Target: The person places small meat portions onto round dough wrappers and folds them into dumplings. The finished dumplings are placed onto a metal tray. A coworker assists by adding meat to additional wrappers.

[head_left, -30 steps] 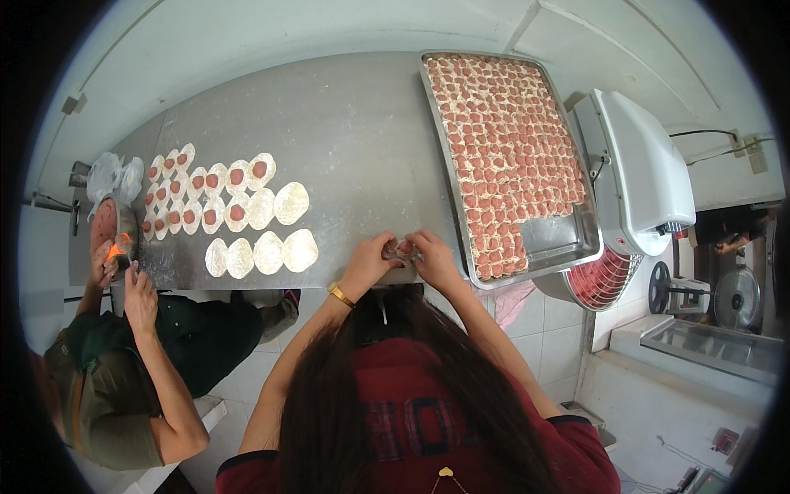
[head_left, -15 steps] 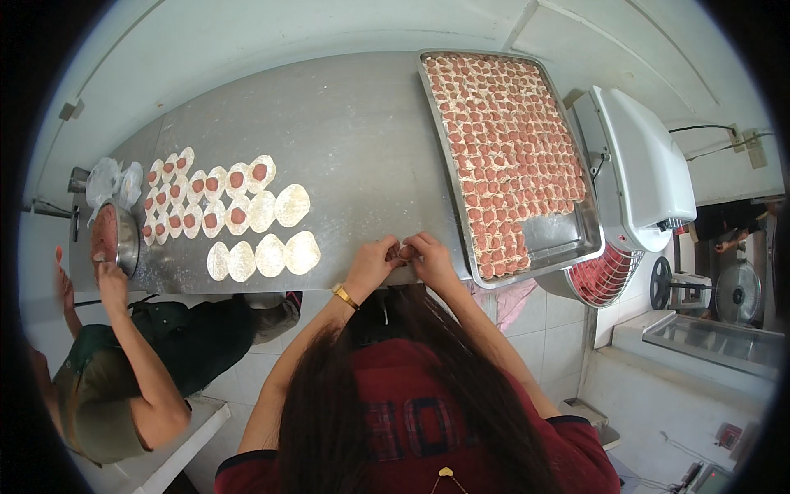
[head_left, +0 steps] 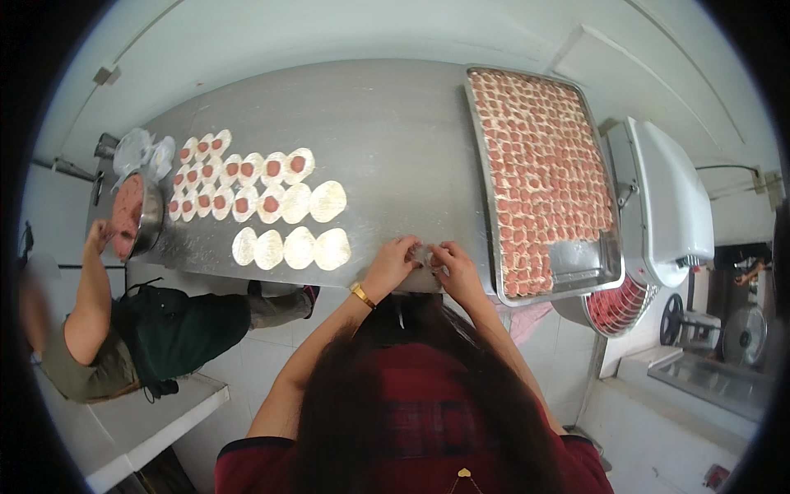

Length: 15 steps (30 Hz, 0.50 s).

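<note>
Both my hands meet over the front edge of the metal table [head_left: 387, 123]. My left hand [head_left: 392, 267], with a gold watch at the wrist, pinches one side of a small dumpling [head_left: 424, 256]. The fingers of my right hand [head_left: 457, 272] close on its other side. My fingers partly cover the dumpling, so its shape is hard to make out. Close to my right hand lies a large metal tray [head_left: 580, 265] with rows of open-topped dumplings [head_left: 543, 165] showing pink filling. Round dough wrappers [head_left: 332, 249] lie to the left of my left hand.
Farther left, several wrappers carry dabs of meat filling [head_left: 273, 168]. A co-worker's hand [head_left: 99, 236] is at a metal bowl [head_left: 151, 216] of pink filling, with plastic bags [head_left: 136, 152] behind it. A white mixer [head_left: 665, 193] with a caged bowl [head_left: 619, 306] stands right of the tray.
The whole view has shifted, so the table and tray appear farther right. My fingertips have spread slightly apart around the dumpling. The co-worker's hand has moved at the bowl's near side.
</note>
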Each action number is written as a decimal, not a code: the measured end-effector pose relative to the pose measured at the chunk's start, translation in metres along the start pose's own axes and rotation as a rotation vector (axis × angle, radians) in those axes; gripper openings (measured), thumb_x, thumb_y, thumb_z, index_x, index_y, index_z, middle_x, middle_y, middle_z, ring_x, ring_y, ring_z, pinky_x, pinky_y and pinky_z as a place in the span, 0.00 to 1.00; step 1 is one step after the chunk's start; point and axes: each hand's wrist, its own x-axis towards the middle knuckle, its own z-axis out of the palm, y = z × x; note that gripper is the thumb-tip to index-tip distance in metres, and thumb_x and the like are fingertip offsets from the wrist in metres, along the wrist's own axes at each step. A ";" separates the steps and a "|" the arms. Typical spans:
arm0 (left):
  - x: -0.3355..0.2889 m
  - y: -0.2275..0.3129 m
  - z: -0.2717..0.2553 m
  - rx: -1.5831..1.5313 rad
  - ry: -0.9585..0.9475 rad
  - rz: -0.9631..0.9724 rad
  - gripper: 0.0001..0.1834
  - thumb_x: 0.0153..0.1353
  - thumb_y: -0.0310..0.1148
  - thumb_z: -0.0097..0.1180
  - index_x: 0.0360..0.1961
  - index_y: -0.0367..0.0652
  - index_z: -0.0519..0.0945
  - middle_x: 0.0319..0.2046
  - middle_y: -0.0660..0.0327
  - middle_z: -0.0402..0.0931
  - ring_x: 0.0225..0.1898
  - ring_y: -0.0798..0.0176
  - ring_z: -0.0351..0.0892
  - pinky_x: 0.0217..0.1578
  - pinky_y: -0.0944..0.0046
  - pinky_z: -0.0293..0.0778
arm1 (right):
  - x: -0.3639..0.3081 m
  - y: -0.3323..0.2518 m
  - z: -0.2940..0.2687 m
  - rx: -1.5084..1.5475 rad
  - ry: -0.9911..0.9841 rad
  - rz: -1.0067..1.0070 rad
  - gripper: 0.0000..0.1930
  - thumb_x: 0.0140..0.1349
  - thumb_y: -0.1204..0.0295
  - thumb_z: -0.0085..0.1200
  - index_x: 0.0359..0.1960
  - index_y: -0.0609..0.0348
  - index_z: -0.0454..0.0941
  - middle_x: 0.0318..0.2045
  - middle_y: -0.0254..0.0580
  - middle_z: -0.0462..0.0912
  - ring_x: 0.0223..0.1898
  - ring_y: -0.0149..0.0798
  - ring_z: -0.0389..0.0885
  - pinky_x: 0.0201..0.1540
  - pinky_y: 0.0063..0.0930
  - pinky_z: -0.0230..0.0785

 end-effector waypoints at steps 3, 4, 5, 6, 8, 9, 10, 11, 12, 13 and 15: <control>0.014 -0.020 -0.034 0.067 0.176 -0.096 0.10 0.49 0.27 0.60 0.35 0.40 0.78 0.30 0.51 0.78 0.33 0.49 0.78 0.36 0.56 0.73 | 0.001 -0.004 0.001 -0.105 -0.028 -0.032 0.16 0.49 0.81 0.52 0.41 0.57 0.77 0.37 0.46 0.75 0.39 0.51 0.77 0.42 0.41 0.70; 0.022 -0.031 -0.054 0.095 0.273 -0.123 0.08 0.50 0.27 0.60 0.33 0.39 0.78 0.30 0.50 0.78 0.33 0.48 0.78 0.36 0.55 0.73 | 0.001 -0.004 0.001 -0.132 -0.028 -0.036 0.16 0.49 0.81 0.52 0.41 0.57 0.77 0.36 0.46 0.75 0.39 0.51 0.77 0.42 0.40 0.70; 0.029 -0.044 -0.076 0.195 0.385 -0.123 0.08 0.51 0.27 0.58 0.33 0.38 0.78 0.29 0.49 0.78 0.32 0.47 0.78 0.35 0.54 0.73 | 0.001 -0.004 0.002 -0.128 -0.013 -0.050 0.16 0.49 0.81 0.51 0.41 0.57 0.77 0.36 0.46 0.75 0.38 0.51 0.77 0.41 0.40 0.70; 0.036 -0.059 -0.099 0.292 0.527 -0.078 0.07 0.52 0.28 0.57 0.33 0.36 0.79 0.29 0.48 0.78 0.31 0.46 0.78 0.35 0.52 0.73 | 0.001 -0.004 0.002 -0.125 0.004 -0.061 0.16 0.49 0.82 0.51 0.41 0.57 0.77 0.36 0.46 0.75 0.37 0.50 0.77 0.41 0.40 0.70; 0.051 -0.089 -0.145 0.521 0.558 -0.278 0.10 0.55 0.32 0.55 0.33 0.36 0.79 0.30 0.47 0.78 0.32 0.44 0.78 0.34 0.51 0.73 | 0.002 -0.006 0.002 -0.083 0.010 -0.047 0.15 0.49 0.81 0.52 0.41 0.57 0.77 0.36 0.45 0.75 0.36 0.50 0.77 0.39 0.39 0.71; 0.054 -0.103 -0.162 0.583 0.550 -0.368 0.10 0.55 0.33 0.54 0.33 0.36 0.79 0.31 0.46 0.79 0.34 0.44 0.79 0.35 0.51 0.73 | 0.002 -0.007 0.002 -0.046 0.007 -0.022 0.15 0.49 0.81 0.53 0.41 0.58 0.77 0.35 0.45 0.75 0.36 0.49 0.77 0.39 0.39 0.71; 0.062 -0.117 -0.178 0.647 0.550 -0.425 0.11 0.56 0.35 0.54 0.32 0.37 0.80 0.32 0.45 0.79 0.35 0.44 0.79 0.35 0.50 0.73 | 0.002 -0.007 -0.002 -0.015 -0.012 0.067 0.15 0.49 0.81 0.53 0.40 0.58 0.77 0.35 0.45 0.75 0.36 0.49 0.77 0.38 0.39 0.71; 0.070 -0.130 -0.194 0.687 0.470 -0.510 0.12 0.55 0.36 0.55 0.34 0.37 0.79 0.32 0.44 0.79 0.36 0.42 0.79 0.36 0.49 0.73 | 0.002 -0.007 -0.006 0.074 0.049 0.048 0.15 0.48 0.82 0.54 0.40 0.59 0.77 0.35 0.45 0.75 0.35 0.48 0.77 0.38 0.38 0.71; 0.077 -0.141 -0.200 0.728 0.390 -0.569 0.13 0.54 0.36 0.56 0.36 0.38 0.79 0.33 0.42 0.79 0.37 0.41 0.79 0.36 0.49 0.73 | 0.001 -0.008 -0.011 0.154 0.096 0.090 0.15 0.46 0.83 0.54 0.39 0.59 0.77 0.34 0.45 0.75 0.35 0.48 0.77 0.37 0.37 0.71; 0.076 -0.151 -0.197 0.640 0.550 -0.491 0.18 0.52 0.36 0.56 0.42 0.39 0.76 0.34 0.40 0.78 0.38 0.39 0.78 0.37 0.47 0.73 | -0.003 -0.006 -0.021 0.253 0.146 0.151 0.15 0.45 0.83 0.54 0.38 0.59 0.77 0.34 0.45 0.76 0.35 0.47 0.78 0.37 0.37 0.71; 0.082 -0.168 -0.208 0.609 0.480 -0.405 0.18 0.49 0.34 0.56 0.42 0.40 0.73 0.32 0.40 0.78 0.37 0.37 0.77 0.37 0.47 0.72 | -0.010 0.006 -0.054 0.166 0.348 0.161 0.16 0.44 0.84 0.55 0.37 0.59 0.77 0.33 0.44 0.76 0.34 0.46 0.78 0.37 0.34 0.71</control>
